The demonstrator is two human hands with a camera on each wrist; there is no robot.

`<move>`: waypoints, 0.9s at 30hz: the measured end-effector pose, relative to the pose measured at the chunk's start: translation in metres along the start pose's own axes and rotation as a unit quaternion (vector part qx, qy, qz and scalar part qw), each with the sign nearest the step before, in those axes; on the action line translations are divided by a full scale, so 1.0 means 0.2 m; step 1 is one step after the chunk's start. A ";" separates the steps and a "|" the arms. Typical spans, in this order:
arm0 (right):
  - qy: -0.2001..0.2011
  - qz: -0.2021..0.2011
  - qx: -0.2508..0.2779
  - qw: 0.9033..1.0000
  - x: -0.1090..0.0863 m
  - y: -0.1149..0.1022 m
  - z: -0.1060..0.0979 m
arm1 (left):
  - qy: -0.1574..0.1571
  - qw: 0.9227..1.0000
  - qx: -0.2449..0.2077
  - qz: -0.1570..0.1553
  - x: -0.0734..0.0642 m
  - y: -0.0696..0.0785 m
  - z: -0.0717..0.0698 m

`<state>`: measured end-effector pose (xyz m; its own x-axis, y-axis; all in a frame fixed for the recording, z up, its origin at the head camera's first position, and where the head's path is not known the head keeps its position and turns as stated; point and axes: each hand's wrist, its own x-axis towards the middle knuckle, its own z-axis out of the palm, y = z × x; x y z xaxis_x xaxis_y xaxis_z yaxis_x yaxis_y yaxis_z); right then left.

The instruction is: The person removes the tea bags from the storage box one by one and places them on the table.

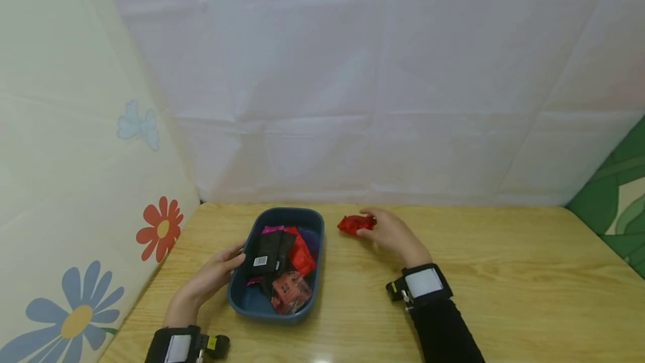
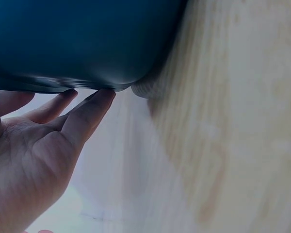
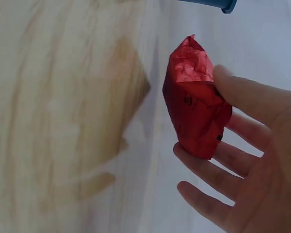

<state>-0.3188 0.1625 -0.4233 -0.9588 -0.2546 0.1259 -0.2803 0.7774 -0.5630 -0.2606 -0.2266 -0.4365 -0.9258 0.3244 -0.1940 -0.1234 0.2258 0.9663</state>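
Observation:
My right hand [image 1: 389, 232] pinches a crumpled red foil packet [image 3: 196, 99] between thumb and fingers, above the table to the right of a blue plastic bin [image 1: 276, 316]. Dark print shows on the packet in the right wrist view. My left hand [image 1: 214, 273] touches the bin's left side, its fingertips against the outer wall in the left wrist view. Inside the bin lie several small packets: a black packet [image 1: 263, 251] with a white label, a red packet [image 1: 301, 254], and a clear-wrapped reddish one [image 1: 290, 292]. Bits of magenta and purple wrapper peek out, partly covered.
Both hands work over a light wood-grain table [image 1: 504, 273]. A white sheet [image 1: 383, 83] hangs along its back edge. Flower-printed sheeting [image 1: 90, 184] borders the left side, and a green patterned panel [image 1: 617, 195] is at the right.

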 end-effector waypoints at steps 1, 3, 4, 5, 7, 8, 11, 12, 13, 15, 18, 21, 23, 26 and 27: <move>-0.006 0.002 -0.003 1.000 0.00 0.00 0.00 | 0.001 1.000 -0.001 0.000 0.00 0.00 0.00; -0.018 0.007 -0.004 1.000 0.00 0.00 0.01 | 0.001 1.000 -0.001 -0.001 0.00 0.00 0.00; -0.023 0.011 -0.003 1.000 0.00 0.00 0.02 | 0.002 1.000 -0.001 -0.001 0.00 0.00 0.00; -0.026 0.016 0.000 1.000 0.00 0.01 0.02 | 0.003 1.000 -0.001 -0.002 0.00 0.00 0.00; -0.031 0.018 0.002 0.999 0.00 0.01 0.03 | 0.005 1.000 0.001 -0.005 0.00 0.00 0.00; -0.032 0.021 0.005 0.999 -0.01 0.01 0.03 | 0.005 1.000 0.001 -0.005 0.00 0.00 0.00; -0.039 0.030 0.011 0.999 -0.01 0.02 0.04 | 0.004 1.000 0.002 -0.007 -0.01 0.00 0.00; -0.040 0.031 0.010 0.999 -0.01 0.01 0.04 | 0.003 1.000 0.003 -0.008 -0.01 0.01 0.00; -0.043 0.032 0.010 0.999 -0.01 0.01 0.04 | 0.003 1.000 0.004 -0.008 -0.01 0.00 0.00; -0.044 0.035 0.011 0.998 -0.01 0.01 0.04 | 0.003 1.000 0.004 -0.008 -0.01 0.01 0.00; -0.045 0.028 0.006 0.999 -0.01 0.00 0.04 | 0.003 1.000 0.005 -0.006 -0.01 0.01 -0.01; -0.047 0.023 0.002 0.999 -0.01 -0.01 0.04 | 0.003 1.000 0.005 -0.004 -0.01 0.00 -0.01; -0.048 0.027 -0.001 0.999 -0.01 -0.01 0.04 | 0.001 1.000 0.004 -0.001 -0.01 0.00 -0.01; -0.049 0.039 -0.002 0.998 -0.01 0.00 0.04 | 0.000 1.000 0.002 0.000 0.00 0.00 0.00; -0.049 0.044 -0.003 0.998 -0.01 0.00 0.04 | 0.001 1.000 0.000 0.001 0.00 0.00 0.00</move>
<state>-0.3169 0.1581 -0.4286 -0.9706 -0.2406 -0.0046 -0.1962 0.8021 -0.5641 -0.2600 -0.2267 -0.4365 -0.9271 0.3222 -0.1916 -0.1214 0.2253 0.9667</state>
